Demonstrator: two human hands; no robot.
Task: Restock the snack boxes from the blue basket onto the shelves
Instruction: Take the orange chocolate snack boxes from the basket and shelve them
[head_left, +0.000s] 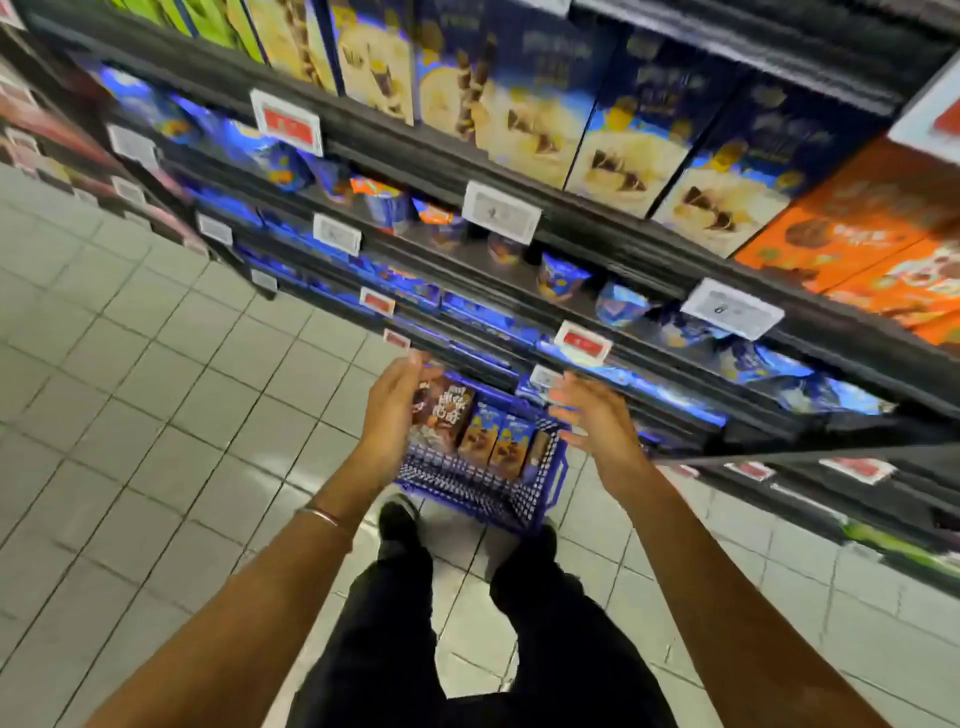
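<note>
Both arms are being held out over a blue plastic mesh basket (467, 491), which is being kept on the pale tiled floor (156, 389) before the dark metal shelves (571, 244). Upright cardboard snack boxes are being carried in it: a taller brown box (448, 410) at the left, with smaller brown-and-blue boxes (498, 441) beside it. The left hand (395, 405) is being held against the taller brown box's left edge; whether the box is being gripped cannot be told through the blur. The right hand (597, 415) is being held above the basket's right side, fingers spread.
</note>
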